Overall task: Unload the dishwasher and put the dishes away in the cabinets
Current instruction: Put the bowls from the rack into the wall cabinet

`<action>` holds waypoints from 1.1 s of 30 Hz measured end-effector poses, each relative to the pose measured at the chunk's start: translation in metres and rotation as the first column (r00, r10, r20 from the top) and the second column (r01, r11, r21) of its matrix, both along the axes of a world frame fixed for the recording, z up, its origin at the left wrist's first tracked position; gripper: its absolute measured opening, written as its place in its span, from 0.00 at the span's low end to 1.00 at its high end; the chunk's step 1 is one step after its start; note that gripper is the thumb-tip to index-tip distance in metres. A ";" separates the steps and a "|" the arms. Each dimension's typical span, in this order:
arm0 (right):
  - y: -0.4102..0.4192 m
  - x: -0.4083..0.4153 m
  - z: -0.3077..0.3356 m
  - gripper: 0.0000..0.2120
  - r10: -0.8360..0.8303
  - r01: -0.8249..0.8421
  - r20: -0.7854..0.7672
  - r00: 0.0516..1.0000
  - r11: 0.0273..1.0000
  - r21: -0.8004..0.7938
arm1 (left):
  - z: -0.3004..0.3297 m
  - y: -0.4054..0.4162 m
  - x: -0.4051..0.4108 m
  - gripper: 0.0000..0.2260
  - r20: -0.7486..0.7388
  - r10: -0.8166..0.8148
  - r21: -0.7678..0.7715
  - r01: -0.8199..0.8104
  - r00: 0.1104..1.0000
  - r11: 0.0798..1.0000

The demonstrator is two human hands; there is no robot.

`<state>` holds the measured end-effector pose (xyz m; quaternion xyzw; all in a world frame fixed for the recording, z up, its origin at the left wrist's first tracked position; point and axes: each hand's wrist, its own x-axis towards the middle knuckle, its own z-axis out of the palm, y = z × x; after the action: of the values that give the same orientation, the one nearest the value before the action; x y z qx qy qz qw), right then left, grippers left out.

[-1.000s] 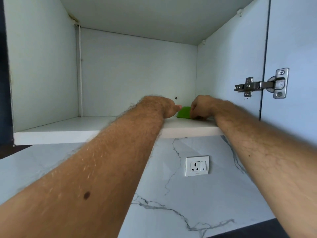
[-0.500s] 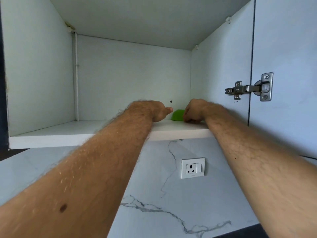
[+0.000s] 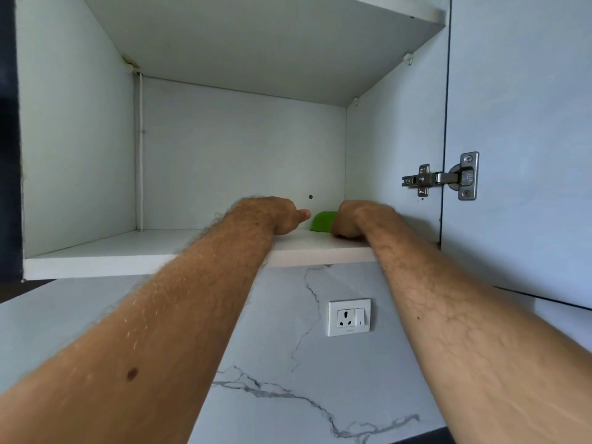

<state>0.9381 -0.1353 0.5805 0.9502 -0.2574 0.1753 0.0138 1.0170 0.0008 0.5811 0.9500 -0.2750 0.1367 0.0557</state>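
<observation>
Not much moved since before, both hands stay on the cabinet shelf [image 3: 96, 248]. Right hand [image 3: 347, 219] curls against the green bowl [image 3: 322, 221], probably seating it; can't tell its grip. Left hand [image 3: 275, 214] sits loose, holding nothing.

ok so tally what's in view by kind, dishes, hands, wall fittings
green dishes on the cabinet shelf: 1
hands, left and right: 2
door hinges: 1
wall sockets: 1
total: 5

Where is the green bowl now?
In the head view, the green bowl sits on the cabinet shelf, toward its right rear, between the left hand and the right hand.
</observation>
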 end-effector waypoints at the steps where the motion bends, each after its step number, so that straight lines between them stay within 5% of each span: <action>1: 0.001 -0.002 -0.001 0.15 -0.005 0.005 0.001 1.000 1.000 0.000 | 0.001 0.000 -0.001 0.30 -0.003 -0.005 -0.009 0.005 1.000 1.000; 15: 0.018 -0.041 -0.020 0.10 0.009 -0.059 0.246 0.969 0.978 0.200 | -0.006 0.033 -0.040 0.21 0.150 -0.077 -0.078 0.090 0.986 0.993; 19: 0.031 -0.058 -0.032 0.10 -0.056 -0.023 0.418 0.907 0.983 0.182 | -0.012 0.051 -0.056 0.19 0.185 -0.102 -0.061 0.115 0.977 0.991; 25: 0.049 -0.107 -0.045 0.14 -0.149 0.096 0.479 0.865 0.986 0.134 | -0.024 0.068 -0.075 0.21 0.241 -0.184 -0.184 0.232 0.953 0.955; 33: 0.072 -0.185 -0.079 0.14 -0.267 0.233 0.436 0.859 0.964 0.132 | -0.081 0.064 -0.129 0.24 0.604 -0.377 -0.193 0.588 0.702 0.785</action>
<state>0.7529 -0.0629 0.5010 0.8420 -0.3809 0.3773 -0.0592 0.8876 0.0648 0.4999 0.7356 -0.4917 0.4254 0.1901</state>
